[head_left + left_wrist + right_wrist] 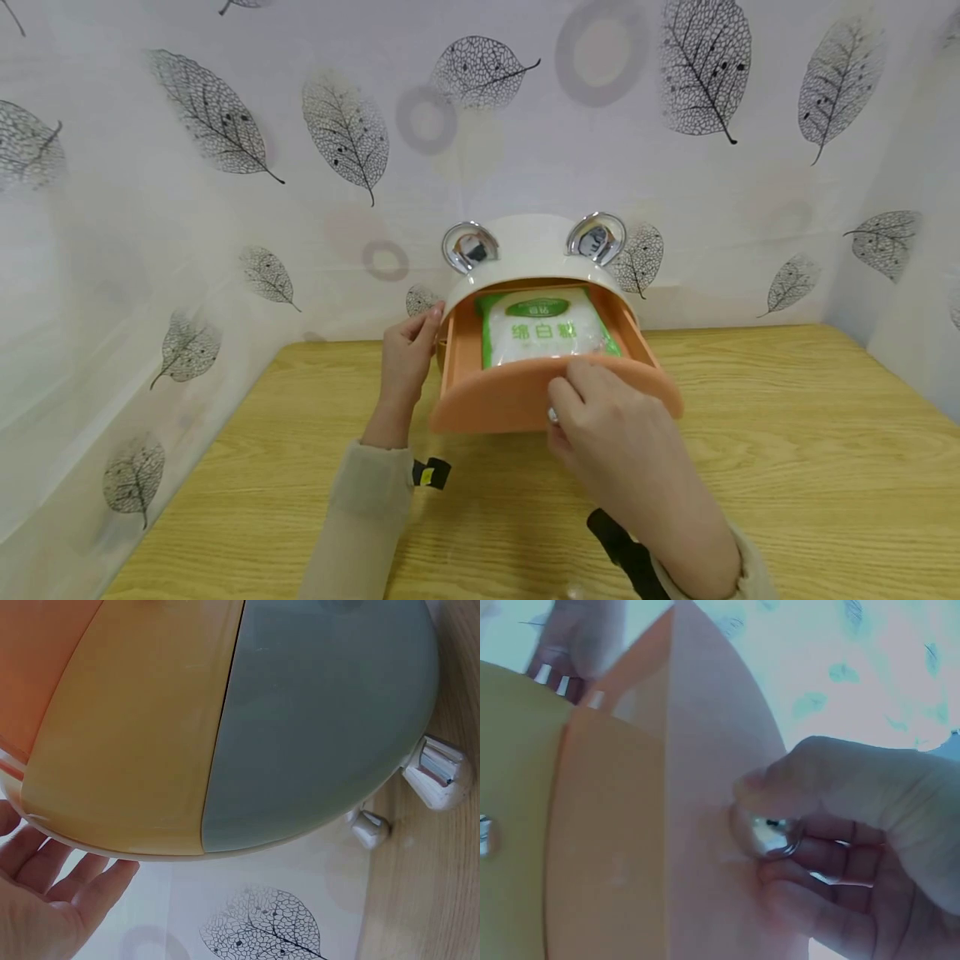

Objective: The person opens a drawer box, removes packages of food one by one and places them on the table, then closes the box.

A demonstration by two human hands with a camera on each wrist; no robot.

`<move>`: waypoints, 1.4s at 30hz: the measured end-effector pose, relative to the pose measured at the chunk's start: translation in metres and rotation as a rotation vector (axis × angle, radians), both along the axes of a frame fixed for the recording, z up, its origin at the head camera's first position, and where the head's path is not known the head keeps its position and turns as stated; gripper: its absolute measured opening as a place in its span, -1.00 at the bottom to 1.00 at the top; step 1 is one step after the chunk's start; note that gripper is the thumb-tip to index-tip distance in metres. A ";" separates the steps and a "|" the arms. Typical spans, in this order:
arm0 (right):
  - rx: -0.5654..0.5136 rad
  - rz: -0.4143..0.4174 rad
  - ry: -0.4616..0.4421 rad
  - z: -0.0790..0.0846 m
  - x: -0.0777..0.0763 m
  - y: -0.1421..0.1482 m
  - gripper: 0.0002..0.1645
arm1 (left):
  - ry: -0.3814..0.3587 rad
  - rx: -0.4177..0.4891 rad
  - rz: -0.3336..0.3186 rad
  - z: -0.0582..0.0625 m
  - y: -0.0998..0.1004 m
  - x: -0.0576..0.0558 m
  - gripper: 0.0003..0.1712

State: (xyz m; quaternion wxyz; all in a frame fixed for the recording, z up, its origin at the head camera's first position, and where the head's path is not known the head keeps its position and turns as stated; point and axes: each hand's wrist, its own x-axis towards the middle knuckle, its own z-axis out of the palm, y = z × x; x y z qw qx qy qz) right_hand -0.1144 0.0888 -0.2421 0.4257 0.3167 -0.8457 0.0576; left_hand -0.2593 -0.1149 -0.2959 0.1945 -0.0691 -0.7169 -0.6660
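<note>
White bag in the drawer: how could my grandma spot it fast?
On the wood-grained table, find the box with two shiny round bumps on top. Its orange drawer is open, the right hand holding its silver knob. The bag lies inside: white with green writing, unlike the plain orange around it.

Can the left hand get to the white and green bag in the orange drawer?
Probably yes: the drawer is open and the bag shows from above. The left hand touches the side of the cabinet, so it would have to reach over.
</note>
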 end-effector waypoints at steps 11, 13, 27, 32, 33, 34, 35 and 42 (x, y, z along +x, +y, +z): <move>0.061 0.020 0.054 -0.009 0.005 0.000 -0.75 | 0.002 0.013 0.005 0.001 0.002 0.001 -0.67; 0.066 0.016 0.047 -0.009 0.006 0.000 -0.74 | 0.005 0.024 -0.004 0.001 0.002 0.000 -0.67; 0.049 0.001 0.028 -0.012 0.010 -0.001 -0.73 | -0.002 0.024 -0.002 -0.001 0.001 -0.001 -0.66; 0.048 0.001 0.033 -0.011 0.011 0.002 -0.72 | 0.001 0.032 -0.009 0.000 0.002 0.000 -0.67; 0.042 0.006 0.032 -0.010 0.011 0.002 -0.73 | 0.002 0.034 -0.011 0.000 0.003 0.000 -0.67; 0.034 0.011 0.029 -0.010 0.012 0.003 -0.75 | 0.002 0.034 -0.012 0.000 0.003 0.000 -0.67; 0.019 0.021 0.034 -0.010 0.011 0.004 -0.78 | 0.003 0.034 -0.012 0.000 0.003 0.000 -0.67; -0.113 0.020 0.090 -0.018 0.004 0.012 -0.75 | -0.021 0.012 0.006 0.001 0.002 0.001 -0.65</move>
